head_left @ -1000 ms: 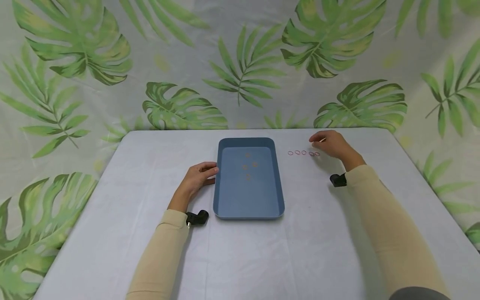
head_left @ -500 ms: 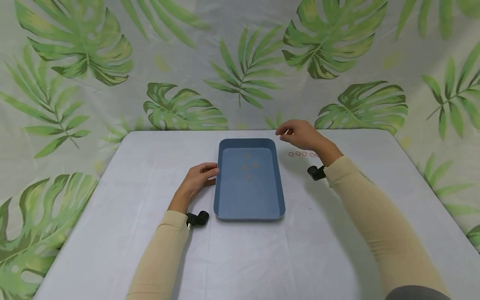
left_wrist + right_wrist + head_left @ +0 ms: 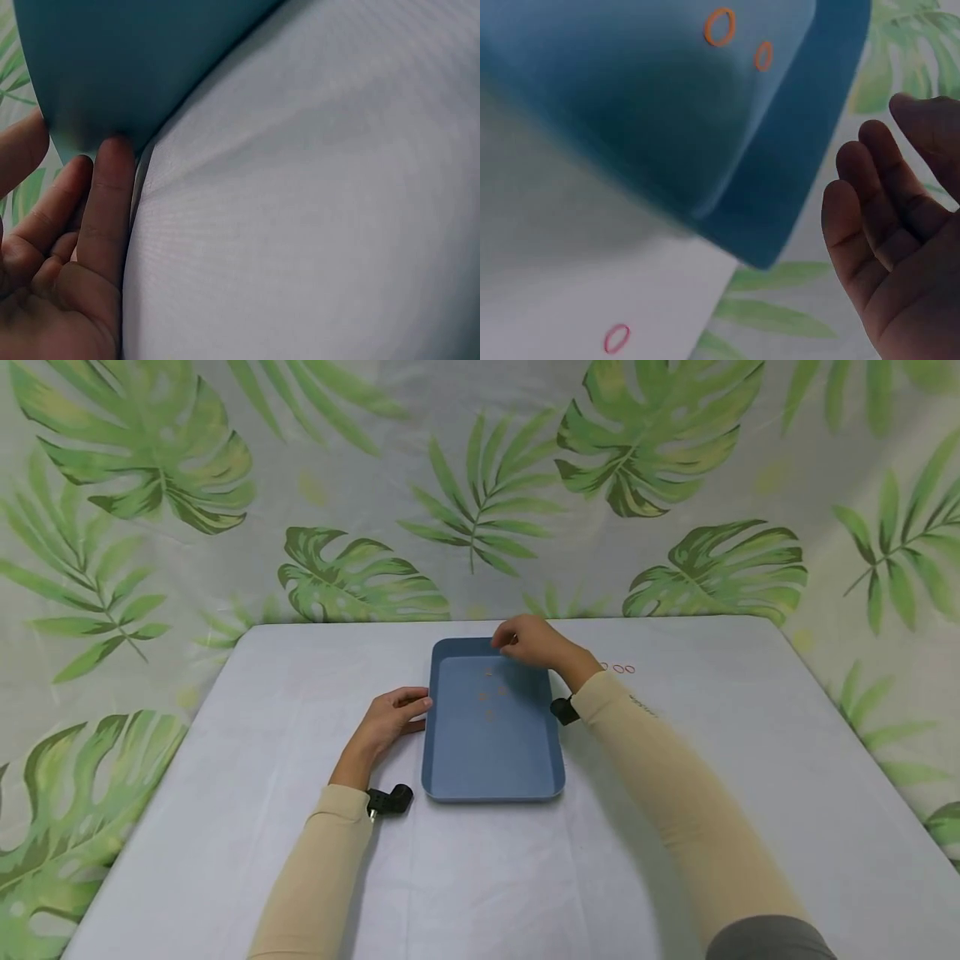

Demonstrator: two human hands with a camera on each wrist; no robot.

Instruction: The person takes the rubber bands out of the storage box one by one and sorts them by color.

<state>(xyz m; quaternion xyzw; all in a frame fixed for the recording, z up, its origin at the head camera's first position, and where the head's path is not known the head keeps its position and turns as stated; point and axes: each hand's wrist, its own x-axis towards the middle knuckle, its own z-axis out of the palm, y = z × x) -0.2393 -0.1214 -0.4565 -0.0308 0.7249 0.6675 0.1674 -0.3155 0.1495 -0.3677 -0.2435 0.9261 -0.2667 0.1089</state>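
A blue rectangular tray (image 3: 491, 768) lies on the white-covered table, with several small orange rubber bands (image 3: 706, 31) apart from each other on its floor. My left hand (image 3: 386, 718) rests against the tray's left side; in the left wrist view its straight fingertips touch the outer wall (image 3: 112, 82). Over the tray's far right corner hovers my right hand (image 3: 534, 643), its fingers loosely bent and nothing visible in them. To the right of the tray sit small red rubber bands (image 3: 607, 341) in a row, part of it hidden behind my right wrist.
The white tablecloth (image 3: 675, 860) reaches back to a hanging curtain (image 3: 480, 468) with green leaf prints. Black wrist cameras (image 3: 392, 799) sit on both wrists. My right forearm (image 3: 675, 793) crosses over the right side of the table.
My right hand has moved left from above the red rubber bands, past the tray's far right corner, to over its far end. The left hand stays at the tray's side.
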